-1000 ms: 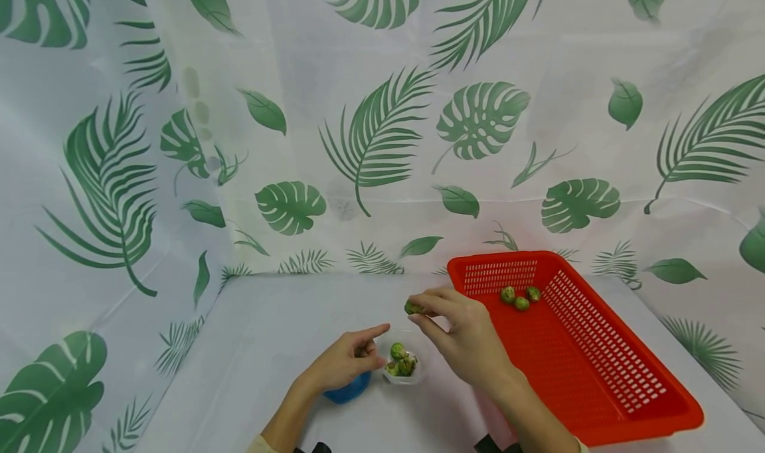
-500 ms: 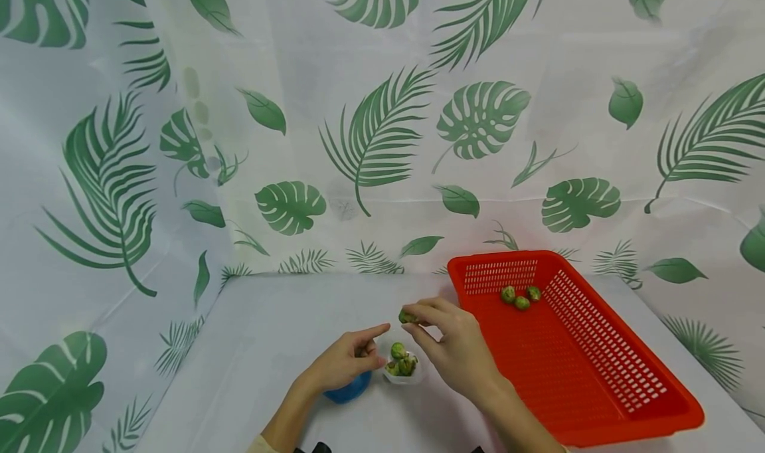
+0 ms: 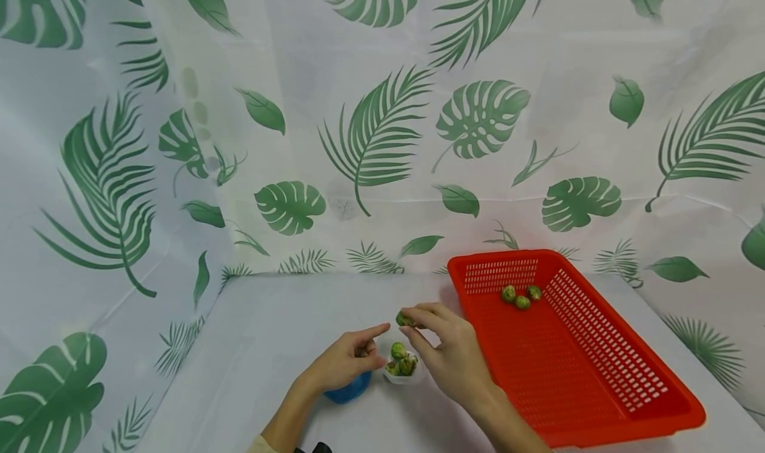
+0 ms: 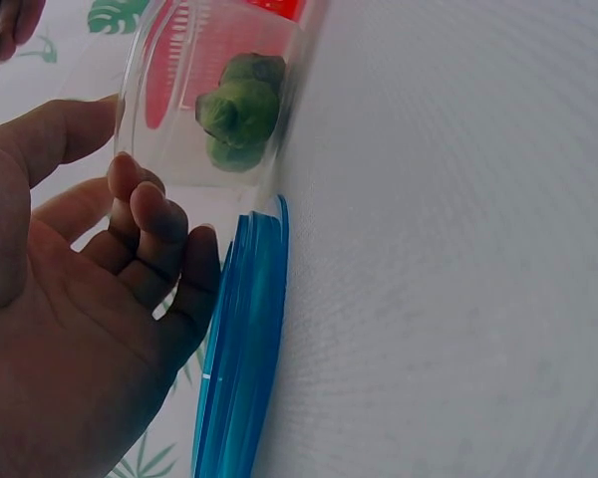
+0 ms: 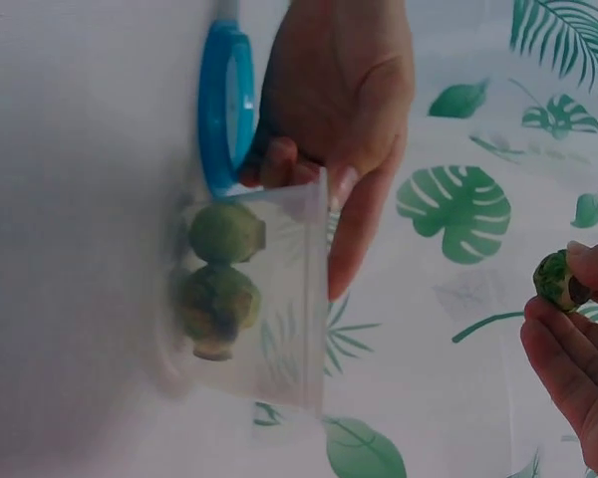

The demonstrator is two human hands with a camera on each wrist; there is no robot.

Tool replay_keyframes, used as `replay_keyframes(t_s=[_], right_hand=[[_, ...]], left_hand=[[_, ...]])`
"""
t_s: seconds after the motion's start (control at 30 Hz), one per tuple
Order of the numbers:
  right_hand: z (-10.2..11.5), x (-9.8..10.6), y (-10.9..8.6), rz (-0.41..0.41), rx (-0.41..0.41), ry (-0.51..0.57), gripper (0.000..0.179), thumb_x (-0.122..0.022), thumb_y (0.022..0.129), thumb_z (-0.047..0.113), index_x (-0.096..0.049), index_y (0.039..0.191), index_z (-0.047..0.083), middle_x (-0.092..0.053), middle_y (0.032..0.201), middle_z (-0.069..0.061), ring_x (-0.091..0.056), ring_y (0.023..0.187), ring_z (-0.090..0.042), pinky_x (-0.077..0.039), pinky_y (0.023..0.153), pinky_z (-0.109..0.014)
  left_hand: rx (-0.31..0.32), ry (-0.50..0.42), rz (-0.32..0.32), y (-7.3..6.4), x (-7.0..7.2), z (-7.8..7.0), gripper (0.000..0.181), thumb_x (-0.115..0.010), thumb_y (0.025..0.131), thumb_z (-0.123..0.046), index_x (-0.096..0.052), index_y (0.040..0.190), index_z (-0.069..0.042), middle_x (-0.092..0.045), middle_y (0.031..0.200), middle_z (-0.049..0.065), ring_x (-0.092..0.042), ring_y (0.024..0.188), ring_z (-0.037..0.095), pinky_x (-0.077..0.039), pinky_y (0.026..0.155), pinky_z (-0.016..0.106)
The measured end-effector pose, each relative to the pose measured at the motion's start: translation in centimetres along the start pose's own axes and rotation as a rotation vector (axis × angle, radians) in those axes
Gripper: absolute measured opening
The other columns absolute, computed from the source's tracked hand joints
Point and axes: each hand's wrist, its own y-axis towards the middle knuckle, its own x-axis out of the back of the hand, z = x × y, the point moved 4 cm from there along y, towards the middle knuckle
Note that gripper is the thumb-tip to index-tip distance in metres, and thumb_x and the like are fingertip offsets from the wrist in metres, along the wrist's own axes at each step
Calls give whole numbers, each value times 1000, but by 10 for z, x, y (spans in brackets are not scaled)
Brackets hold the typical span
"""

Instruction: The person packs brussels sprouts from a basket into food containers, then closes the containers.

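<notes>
My right hand (image 3: 451, 353) pinches a Brussels sprout (image 3: 404, 319) between thumb and fingertips, raised above a small clear plastic container (image 5: 279, 368). In the right wrist view this sprout shows at the right edge, clear of the container's rim. Several Brussels sprouts (image 3: 402, 363) lie inside the container. My left hand (image 3: 343, 360) holds the container's rim at its left side, index finger stretched along the edge and the other fingers curled by the wall. Beneath the left hand, a blue lid (image 4: 241, 349) lies on the table, partly hidden in the head view.
A large red plastic basket (image 3: 574, 366) stands on the right of the white table (image 3: 269, 327). At its far end lie three Brussels sprouts (image 3: 522, 301). A leaf-patterned sheet (image 3: 382, 227) hangs behind and to the left.
My right hand has moved left and slightly down with its sprout, from beside the basket to over the container's far side. The left hand, container and lid have stayed in place.
</notes>
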Motion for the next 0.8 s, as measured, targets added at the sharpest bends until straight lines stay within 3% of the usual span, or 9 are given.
replay_keyframes(t_s=[0.5, 0.8], right_hand=[[-6, -8, -7, -46, -11, 36, 32, -84, 84, 1, -80, 114, 11, -73, 108, 6, -71, 93, -7, -62, 79, -30], [-12, -12, -13, -51, -18, 74, 31, -82, 88, 4, -79, 118, 12, -74, 110, 0, -72, 94, -15, -58, 85, -21]], left_hand=[[11, -16, 1, 1, 0, 3, 62, -66, 102, -12, -43, 159, -13, -55, 84, -2, -43, 63, 4, -39, 61, 18], [10, -1, 2, 0, 0, 1, 62, -66, 102, -12, -42, 160, -12, -55, 84, -3, -45, 65, 3, -39, 62, 18]])
